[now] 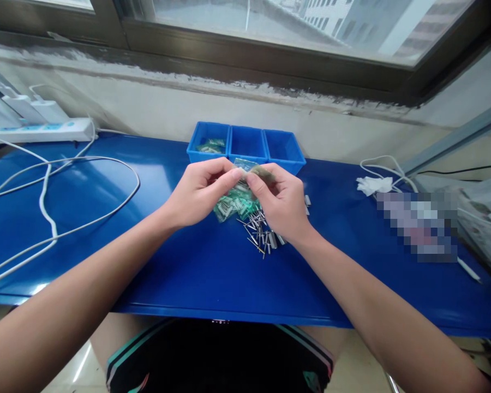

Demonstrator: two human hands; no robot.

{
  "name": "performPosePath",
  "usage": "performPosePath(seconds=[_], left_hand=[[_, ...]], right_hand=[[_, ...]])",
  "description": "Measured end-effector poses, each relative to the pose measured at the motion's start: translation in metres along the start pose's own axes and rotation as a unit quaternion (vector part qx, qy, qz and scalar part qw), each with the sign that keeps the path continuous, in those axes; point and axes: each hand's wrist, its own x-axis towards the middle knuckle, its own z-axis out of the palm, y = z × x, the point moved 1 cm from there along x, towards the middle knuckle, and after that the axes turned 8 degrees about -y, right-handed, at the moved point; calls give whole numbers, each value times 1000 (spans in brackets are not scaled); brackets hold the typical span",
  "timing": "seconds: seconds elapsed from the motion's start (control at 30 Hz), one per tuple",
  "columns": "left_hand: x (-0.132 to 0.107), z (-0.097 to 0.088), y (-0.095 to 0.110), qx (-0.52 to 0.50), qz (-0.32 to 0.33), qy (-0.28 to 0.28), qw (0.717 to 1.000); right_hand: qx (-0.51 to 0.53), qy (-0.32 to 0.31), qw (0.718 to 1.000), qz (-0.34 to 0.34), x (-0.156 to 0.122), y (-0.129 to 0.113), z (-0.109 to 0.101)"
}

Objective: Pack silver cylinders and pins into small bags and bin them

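Note:
Both thumbs meet at the top edge of a small clear greenish plastic bag (245,163), with my left hand (204,188) and my right hand (281,199) each pinching it. The held bag is partly hidden by my fingers, and I cannot make out what is in it. Below it on the table lie several green-tinted plastic bags (233,206) with small metal parts inside. A loose pile of thin metal pins (257,226) sits beside them, under my right hand. Among the pins are a few thicker metal cylinders (273,240).
Three joined blue bins (247,144) stand behind my hands; the left one holds small bags. White cables (49,185) and a power strip (45,131) lie on the left of the blue table (213,284). A crumpled tissue (374,185) and a white pen (469,269) are at right.

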Motion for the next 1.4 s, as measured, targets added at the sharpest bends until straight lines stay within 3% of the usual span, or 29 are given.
performPosePath(seconds=[0.33,0.87,1.4], left_hand=[[0,-1,-4,29,12,13,999],[-1,3,-3,45,-8,27,999],[-3,4,2,43,12,40,998]], right_hand=[[-33,-29,999,-6,0,5,-1],[-99,-16,994,-36,1,-3,-1],[-61,-7,998,-26,-2,1,2]])
